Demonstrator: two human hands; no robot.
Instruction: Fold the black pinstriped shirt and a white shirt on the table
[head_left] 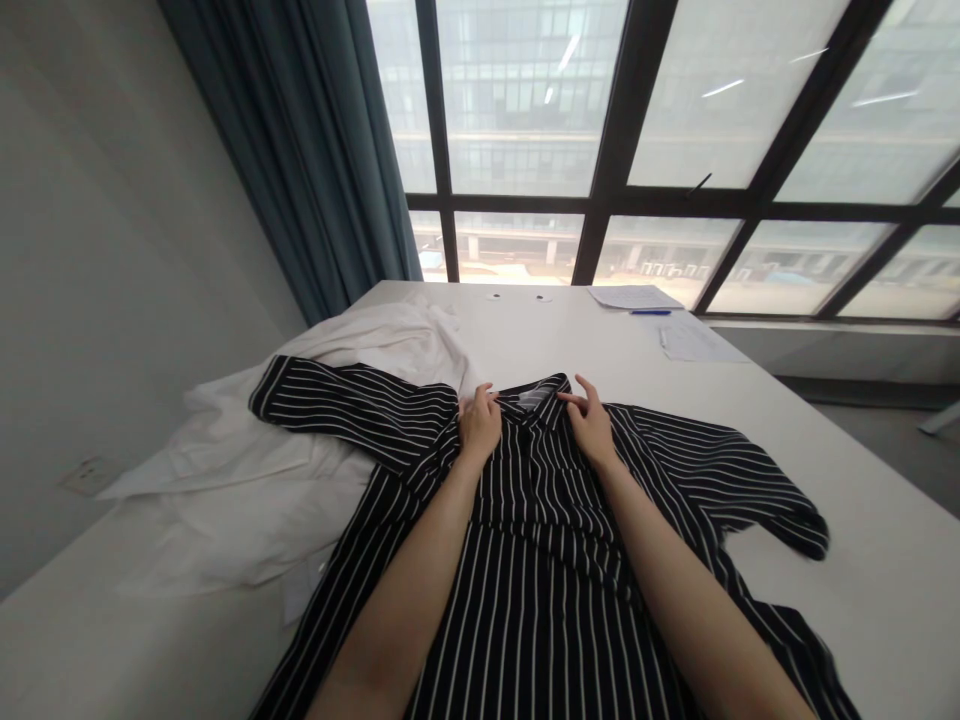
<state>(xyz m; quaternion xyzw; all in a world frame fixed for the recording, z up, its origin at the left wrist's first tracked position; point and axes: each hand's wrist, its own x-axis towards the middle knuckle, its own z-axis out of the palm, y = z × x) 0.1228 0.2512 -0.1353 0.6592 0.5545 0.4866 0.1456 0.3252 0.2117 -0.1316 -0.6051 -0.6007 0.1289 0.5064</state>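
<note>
A black shirt (525, 560) with white stripes lies spread on the table, its collar (553, 388) toward the window and its buttoned front facing up. At the left side of the collar is my left hand (480, 425), its bent fingertips touching the cloth. On the collar's other side, my right hand (594, 425) has thumb and index finger apart, the thumb against the collar edge. Both forearms reach across the shirt body. One sleeve (352, 400) stretches left over white cloth; the other sleeve (735, 470) angles out to the right. Folds cross the chest below my hands.
Crumpled white cloth (247, 500) covers the table's left side. Papers (636, 297), a blue pen (651, 312) and another sheet (701, 342) lie at the far right of the white table (847, 520). Behind stand a blue curtain (315, 150) and large windows (525, 100).
</note>
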